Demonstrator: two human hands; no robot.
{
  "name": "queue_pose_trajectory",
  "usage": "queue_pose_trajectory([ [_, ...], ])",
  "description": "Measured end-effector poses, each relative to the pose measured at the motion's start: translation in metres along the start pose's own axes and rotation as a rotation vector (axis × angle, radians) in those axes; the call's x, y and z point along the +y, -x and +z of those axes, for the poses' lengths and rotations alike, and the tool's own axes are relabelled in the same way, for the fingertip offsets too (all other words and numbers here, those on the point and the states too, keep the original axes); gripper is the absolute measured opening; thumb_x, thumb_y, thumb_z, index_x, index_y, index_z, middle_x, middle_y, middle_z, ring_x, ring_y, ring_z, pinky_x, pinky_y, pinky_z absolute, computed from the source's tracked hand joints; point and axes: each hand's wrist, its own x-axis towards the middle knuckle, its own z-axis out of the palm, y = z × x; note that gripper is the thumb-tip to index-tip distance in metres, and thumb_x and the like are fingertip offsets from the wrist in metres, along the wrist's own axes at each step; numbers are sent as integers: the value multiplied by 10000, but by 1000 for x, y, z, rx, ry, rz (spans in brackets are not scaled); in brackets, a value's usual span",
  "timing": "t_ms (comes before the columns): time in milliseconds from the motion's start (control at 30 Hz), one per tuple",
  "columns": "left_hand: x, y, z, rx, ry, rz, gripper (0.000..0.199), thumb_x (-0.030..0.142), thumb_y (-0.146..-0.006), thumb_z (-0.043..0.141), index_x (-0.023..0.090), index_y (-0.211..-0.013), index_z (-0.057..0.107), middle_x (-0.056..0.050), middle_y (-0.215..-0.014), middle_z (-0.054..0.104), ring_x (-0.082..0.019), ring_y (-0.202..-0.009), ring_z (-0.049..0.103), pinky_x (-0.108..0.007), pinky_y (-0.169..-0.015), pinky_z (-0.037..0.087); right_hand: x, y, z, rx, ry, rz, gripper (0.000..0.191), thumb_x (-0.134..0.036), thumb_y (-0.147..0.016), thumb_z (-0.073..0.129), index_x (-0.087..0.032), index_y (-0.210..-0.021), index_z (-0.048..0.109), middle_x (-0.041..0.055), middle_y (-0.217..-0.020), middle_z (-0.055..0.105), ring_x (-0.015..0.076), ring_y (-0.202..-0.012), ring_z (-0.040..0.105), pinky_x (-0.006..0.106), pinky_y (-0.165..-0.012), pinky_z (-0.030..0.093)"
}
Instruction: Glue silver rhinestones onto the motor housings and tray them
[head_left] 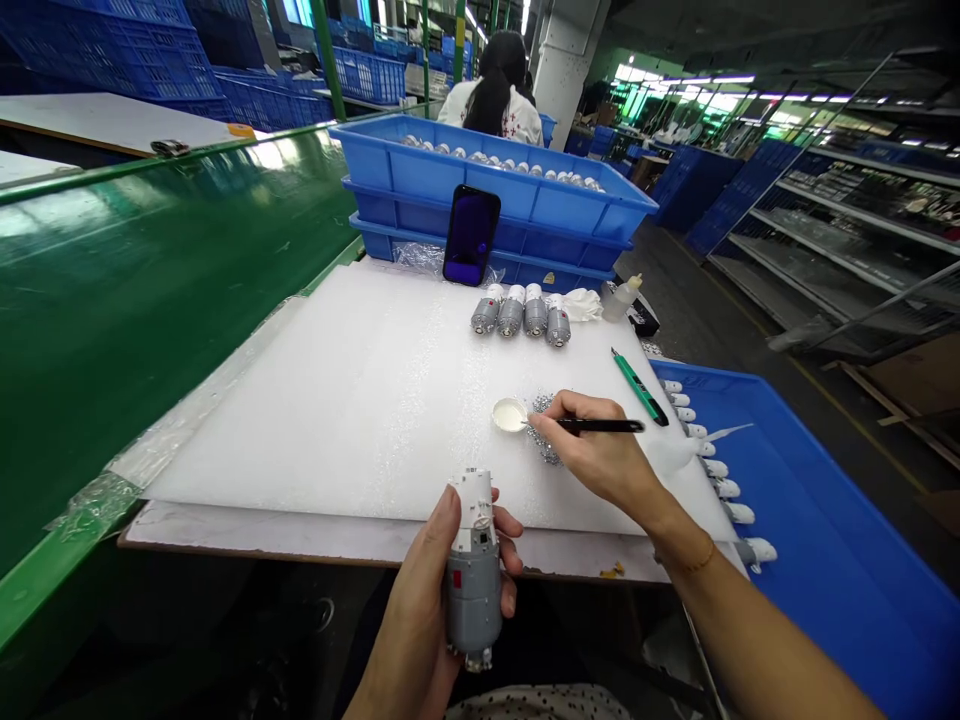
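Note:
My left hand (427,590) is wrapped round a grey and white cylindrical model (474,580), held upright with its white end up, in front of the table edge. Pinched in my right hand (600,455) is a black-handled tool (604,426), its tip at a small round dish (509,415) of whitish stuff. Partly hidden behind my right fingers lies a pile of small silvery parts (541,440). Several like models (534,312) stand in a row farther back on the white foam sheet (360,400).
Stacked blue crates (487,215) stand behind, a phone (471,235) leaning on them. A green knife (638,386) and a bottle (622,298) lie right. A blue tray (817,530) holds more models. A green conveyor (172,260) runs left; a person (495,95) sits beyond.

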Motion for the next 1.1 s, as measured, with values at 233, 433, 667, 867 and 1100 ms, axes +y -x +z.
queue_pose_trajectory([
  [233, 1, 3, 3, 140, -81, 77, 375, 529, -844, 626, 172, -950, 670, -28, -793, 678, -154, -648, 593, -264, -628, 506, 4, -19, 14, -104, 157, -69, 270, -187, -822, 597, -198, -577, 485, -36, -528, 477, 114, -506, 392, 274, -531, 259],
  [433, 3, 3, 2, 161, -113, 100, 420, 531, -873, 591, 161, -1038, 698, -47, -819, 712, -168, -734, 600, -268, -706, 492, -4, -17, 11, -101, 195, -115, 259, -178, -826, 583, -199, -583, 494, -34, -525, 483, 113, -498, 393, 273, -516, 256],
  [667, 3, 6, -1, -4, 60, 76, 330, 447, -888, 599, 165, -1007, 724, -67, -863, 692, -163, -681, 583, -291, -645, 490, -10, -5, 3, 29, 140, -192, 265, -236, -857, 604, -199, -615, 504, -19, -592, 509, 117, -540, 422, 278, -542, 300],
  [867, 3, 6, 0, -4, 112, 69, 335, 386, -928, 555, 149, -1083, 734, -67, -877, 691, -180, -803, 613, -303, -781, 483, -31, 32, -11, 97, -107, -127, 306, -301, -909, 599, -209, -639, 490, -37, -573, 458, 111, -521, 413, 265, -489, 310],
  [1100, 1, 6, 5, -24, 88, 58, 341, 412, -923, 561, 167, -1082, 738, -89, -991, 736, -226, -968, 611, -320, -885, 453, -45, 75, 3, 58, -373, -95, 225, -243, -938, 565, -212, -717, 536, -15, -648, 515, 123, -563, 470, 261, -508, 368],
])
